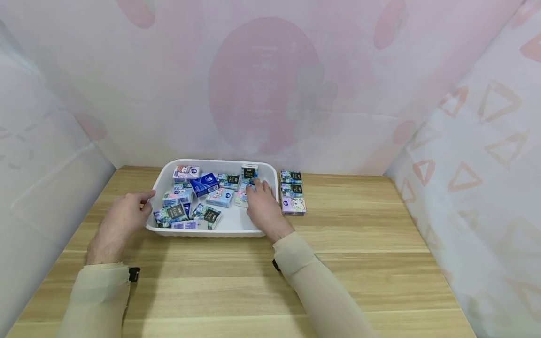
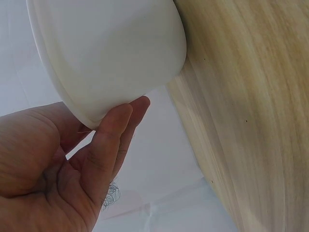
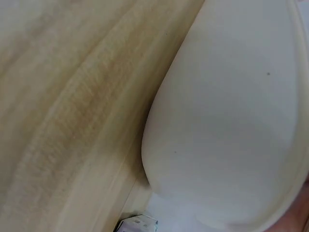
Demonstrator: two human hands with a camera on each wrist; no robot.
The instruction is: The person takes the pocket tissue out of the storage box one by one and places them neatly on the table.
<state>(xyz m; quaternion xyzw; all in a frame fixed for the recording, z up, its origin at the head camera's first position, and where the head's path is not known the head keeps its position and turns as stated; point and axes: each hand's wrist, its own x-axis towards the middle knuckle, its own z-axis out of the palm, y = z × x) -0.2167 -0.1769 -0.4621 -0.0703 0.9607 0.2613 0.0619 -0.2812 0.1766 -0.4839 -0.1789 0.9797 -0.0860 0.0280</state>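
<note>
Packets point(image 1: 241, 199) lie under the right hand point(image 1: 267, 210), fingers lowered (grip unclear); the left hand point(image 1: 121, 219) pinches the tray point(image 1: 235, 221).

I face a wooden tabletop point(image 1: 401, 272) whose light brown grain runs from side to side. Behind the tabletop I see a pinkish back wall point(image 1: 355, 103) bearing a big faded pink disc point(image 1: 253, 84); to its left is a whitish left wall point(image 1: 38, 178), to its right a pale right wall point(image 1: 477, 225) patterned with reddish and tan triangles point(image 1: 536, 48). Soft light reaches me.
</note>
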